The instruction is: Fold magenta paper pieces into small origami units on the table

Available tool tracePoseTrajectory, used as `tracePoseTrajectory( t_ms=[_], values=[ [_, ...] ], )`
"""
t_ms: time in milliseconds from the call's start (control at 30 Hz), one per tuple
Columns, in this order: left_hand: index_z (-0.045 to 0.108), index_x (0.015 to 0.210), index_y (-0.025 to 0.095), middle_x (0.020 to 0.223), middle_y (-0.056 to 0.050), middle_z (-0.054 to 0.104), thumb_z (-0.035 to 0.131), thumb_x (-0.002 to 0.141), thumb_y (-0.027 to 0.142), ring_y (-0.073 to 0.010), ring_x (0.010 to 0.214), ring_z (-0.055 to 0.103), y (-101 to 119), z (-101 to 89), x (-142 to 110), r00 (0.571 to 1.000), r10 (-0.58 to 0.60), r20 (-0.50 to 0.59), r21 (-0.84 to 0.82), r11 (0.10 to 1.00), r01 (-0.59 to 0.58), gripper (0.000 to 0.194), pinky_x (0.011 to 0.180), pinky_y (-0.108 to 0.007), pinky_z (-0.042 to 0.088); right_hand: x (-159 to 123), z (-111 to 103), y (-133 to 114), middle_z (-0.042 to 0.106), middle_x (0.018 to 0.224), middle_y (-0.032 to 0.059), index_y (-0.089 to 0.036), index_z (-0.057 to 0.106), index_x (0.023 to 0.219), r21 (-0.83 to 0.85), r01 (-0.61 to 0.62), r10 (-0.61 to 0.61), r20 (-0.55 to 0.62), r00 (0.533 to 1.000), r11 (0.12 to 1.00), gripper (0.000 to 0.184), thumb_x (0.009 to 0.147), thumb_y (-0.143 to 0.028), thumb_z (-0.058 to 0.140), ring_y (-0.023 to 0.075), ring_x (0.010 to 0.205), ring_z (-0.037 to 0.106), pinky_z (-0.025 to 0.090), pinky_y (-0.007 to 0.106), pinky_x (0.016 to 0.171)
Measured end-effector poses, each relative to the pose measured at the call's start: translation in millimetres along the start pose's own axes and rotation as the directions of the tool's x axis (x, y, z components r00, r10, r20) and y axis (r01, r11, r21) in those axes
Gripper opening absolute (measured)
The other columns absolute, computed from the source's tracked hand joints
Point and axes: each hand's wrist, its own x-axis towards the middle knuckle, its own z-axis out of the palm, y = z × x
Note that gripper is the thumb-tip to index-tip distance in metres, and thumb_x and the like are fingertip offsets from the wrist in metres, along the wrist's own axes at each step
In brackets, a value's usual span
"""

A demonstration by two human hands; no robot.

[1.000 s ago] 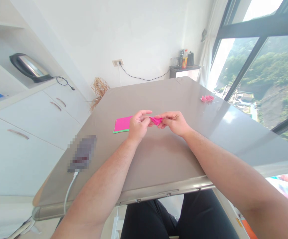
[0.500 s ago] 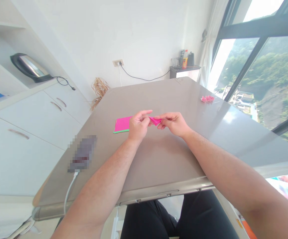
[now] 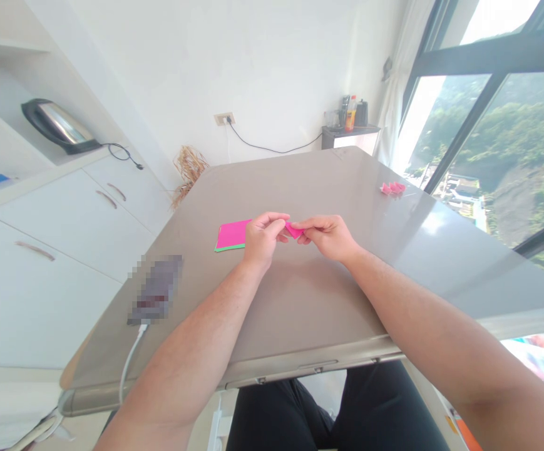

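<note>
A small folded piece of pink paper (image 3: 294, 231) is held above the table between my two hands. My left hand (image 3: 263, 238) pinches its left end between thumb and fingers. My right hand (image 3: 328, 235) grips the right end, with the thumb pressed on top. Much of the paper is hidden by the fingers. Just left of my left hand lies a stack of paper sheets (image 3: 231, 235), pink on top with a green edge below; the hand covers its right part.
Pink folded paper pieces (image 3: 392, 188) sit on the grey-brown table (image 3: 281, 181) near the window side. A blurred-out phone-like object (image 3: 156, 290) with a white cable (image 3: 129, 360) lies at the left. An electric kettle (image 3: 60, 126) stands on the shelf.
My left index finger has curled down closer to the thumb over the pink paper. Less of the paper shows between the hands; the view has shifted slightly.
</note>
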Motion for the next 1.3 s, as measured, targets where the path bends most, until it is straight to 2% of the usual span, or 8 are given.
tracePoseTrajectory(
  t_ms=[133,300,400,500,633,833,1100,1300],
  values=[
    [0.073,0.086,0.017,0.075,-0.004,0.073,0.076,0.072,0.031,-0.0165,0.064,0.069,-1,-1.5,1,1.000,0.006,-0.009,-0.023,1.000,-0.006,0.020,0.060,-0.029,0.057,-2,2,-3,0.075,0.091,0.0034,-0.024,0.081,0.087,-0.051,0.065,-0.064,0.008,0.998,0.997,0.028,0.076,-0.015,0.056,0.0157,0.071,0.070,0.059,0.033,0.071],
    [0.074,0.091,0.017,0.080,-0.005,0.074,0.077,0.075,0.034,-0.0163,0.068,0.070,-3,-2.9,0,0.997,0.073,-0.030,0.032,0.997,-0.072,0.023,0.068,-0.034,0.061,-1,3,-10,0.075,0.082,0.0037,-0.021,0.076,0.108,0.034,-0.058,0.060,-0.080,0.995,0.998,0.032,0.078,-0.025,0.066,0.0176,0.071,0.070,0.059,0.034,0.070],
    [0.074,0.091,0.017,0.082,-0.005,0.075,0.077,0.076,0.035,-0.0166,0.070,0.071,-4,-1.8,-1,0.992,0.121,-0.024,0.074,0.990,-0.119,0.023,0.071,-0.034,0.062,1,1,-13,0.074,0.073,0.0052,-0.017,0.077,0.092,-0.006,-0.157,0.155,-0.133,0.979,0.988,0.023,0.079,-0.034,0.069,0.0173,0.068,0.069,0.057,0.033,0.068],
    [0.073,0.090,0.017,0.083,-0.005,0.075,0.076,0.078,0.035,-0.0172,0.072,0.072,-5,-0.8,-2,0.988,0.150,-0.022,0.089,0.985,-0.148,0.022,0.071,-0.034,0.062,2,0,-14,0.073,0.070,0.0052,-0.017,0.076,0.083,-0.029,-0.221,0.215,-0.146,0.966,0.975,0.019,0.079,-0.034,0.069,0.0163,0.065,0.067,0.056,0.031,0.065],
    [0.073,0.088,0.017,0.082,-0.004,0.074,0.075,0.079,0.034,-0.0174,0.074,0.072,-6,-1.4,-1,0.986,0.162,-0.031,0.100,0.982,-0.158,0.019,0.071,-0.034,0.063,2,0,-14,0.073,0.070,0.0044,-0.017,0.075,0.082,-0.028,-0.229,0.223,-0.151,0.963,0.973,0.016,0.078,-0.032,0.071,0.0154,0.063,0.066,0.054,0.029,0.063],
    [0.072,0.088,0.017,0.077,-0.003,0.073,0.073,0.079,0.034,-0.0149,0.065,0.070,-7,-2.8,0,0.989,0.147,-0.021,0.111,0.983,-0.143,0.019,0.067,-0.031,0.061,2,-2,-11,0.074,0.070,0.0051,-0.017,0.074,0.082,0.002,-0.237,0.236,-0.109,0.966,0.972,0.019,0.078,-0.035,0.073,0.0168,0.065,0.068,0.056,0.031,0.066],
    [0.071,0.086,0.019,0.079,-0.003,0.073,0.079,0.073,0.033,-0.0168,0.071,0.071,-7,-0.4,-1,0.988,0.154,-0.011,0.137,0.979,-0.151,0.021,0.069,-0.032,0.061,2,-1,-11,0.074,0.069,0.0049,-0.017,0.074,0.079,0.003,-0.235,0.234,-0.112,0.966,0.972,0.016,0.077,-0.033,0.073,0.0162,0.065,0.068,0.057,0.031,0.067],
    [0.070,0.086,0.018,0.079,-0.003,0.073,0.078,0.074,0.031,-0.0161,0.070,0.070,-4,0.7,-2,0.986,0.162,-0.028,0.115,0.981,-0.157,0.019,0.067,-0.032,0.061,2,0,-17,0.074,0.069,0.0044,-0.017,0.077,0.086,0.032,-0.239,0.241,-0.104,0.965,0.970,0.017,0.075,-0.030,0.075,0.0155,0.065,0.067,0.058,0.031,0.069]
  ],
)
